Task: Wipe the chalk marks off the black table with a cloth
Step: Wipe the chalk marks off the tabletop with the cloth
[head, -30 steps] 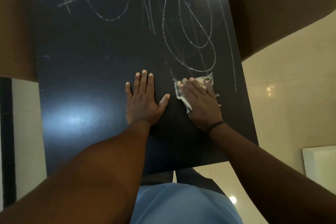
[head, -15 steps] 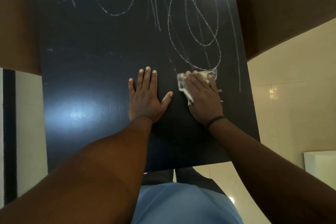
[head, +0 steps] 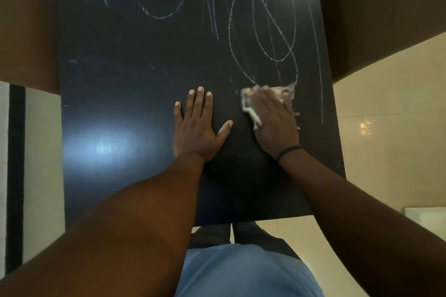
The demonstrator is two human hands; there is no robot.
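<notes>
Your left hand [head: 196, 128] lies flat, fingers straight, on the black tabletop [head: 125, 94] | your right hand [head: 274, 118] presses the cloth [head: 251, 112], grip blurred, fingers apparently flat | cloth mostly hidden beneath it, frayed edges showing | chalk marks [head: 272, 38] on the far right, cut off at the frame's top.

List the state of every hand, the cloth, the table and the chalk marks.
left hand: flat on the table, fingers straight
right hand: pressing the cloth down
cloth: crumpled under the hand
black table: near part wiped
chalk marks: still on far part
</notes>
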